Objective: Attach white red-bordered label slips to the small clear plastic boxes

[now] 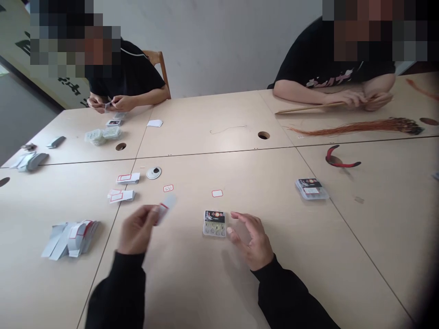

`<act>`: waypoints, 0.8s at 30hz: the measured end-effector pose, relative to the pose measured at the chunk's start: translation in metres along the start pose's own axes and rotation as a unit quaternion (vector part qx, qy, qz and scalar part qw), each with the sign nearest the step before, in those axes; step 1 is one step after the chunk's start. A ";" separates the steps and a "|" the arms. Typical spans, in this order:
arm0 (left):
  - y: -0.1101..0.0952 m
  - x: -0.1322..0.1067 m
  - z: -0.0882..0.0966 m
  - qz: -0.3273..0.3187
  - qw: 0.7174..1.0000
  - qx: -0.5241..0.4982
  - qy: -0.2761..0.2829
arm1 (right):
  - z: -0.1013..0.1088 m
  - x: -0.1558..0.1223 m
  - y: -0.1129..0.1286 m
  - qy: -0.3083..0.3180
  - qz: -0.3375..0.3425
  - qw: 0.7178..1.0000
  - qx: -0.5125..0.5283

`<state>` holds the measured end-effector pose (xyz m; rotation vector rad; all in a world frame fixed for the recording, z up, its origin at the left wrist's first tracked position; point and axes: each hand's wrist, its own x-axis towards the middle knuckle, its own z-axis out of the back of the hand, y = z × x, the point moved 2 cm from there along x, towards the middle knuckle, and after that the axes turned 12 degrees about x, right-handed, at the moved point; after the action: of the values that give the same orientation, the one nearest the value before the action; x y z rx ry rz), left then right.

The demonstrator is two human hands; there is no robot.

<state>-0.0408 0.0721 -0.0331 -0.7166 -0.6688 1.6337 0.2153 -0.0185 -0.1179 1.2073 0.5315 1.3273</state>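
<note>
Perhaps the strip [168,207] could be creased by the pinching left hand [137,229], or the case [214,223] knocked by the open right hand [254,241].

A: What lay across the table [192,114], upper right of my view?
B: I saw a bundle of copper-coloured strands [356,127] before a black-shirted co-worker [302,55]; nearer me lay a curved red-and-black tool [329,158].
A: And upper left?
B: There I noted a second co-worker [137,59], with a wooden chair [158,58] behind; centrally, a thin thread [228,130] lay near a round hole [264,135].
</note>
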 end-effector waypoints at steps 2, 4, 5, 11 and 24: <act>-0.003 -0.019 -0.034 -0.043 0.992 -0.027 0.112 | -0.003 0.000 0.008 0.034 -0.030 0.998 0.050; -0.005 -0.036 -0.062 -0.085 0.974 -0.029 0.207 | -0.004 0.000 0.015 0.070 -0.076 0.989 0.108; -0.006 -0.043 -0.072 -0.094 0.969 -0.032 0.228 | -0.003 0.000 0.018 0.085 -0.100 0.982 0.133; -0.004 -0.052 -0.091 -0.085 0.959 -0.071 0.260 | 0.000 0.000 0.021 0.070 -0.196 0.952 0.224; 0.047 0.004 -0.012 -0.005 0.999 -0.025 -0.042 | 0.019 -0.001 0.001 -0.114 -0.247 0.933 0.235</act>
<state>-0.0622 0.0692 -0.0767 -0.6819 -0.7760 1.6500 0.2308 -0.0265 -0.1111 1.4678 0.9464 0.6347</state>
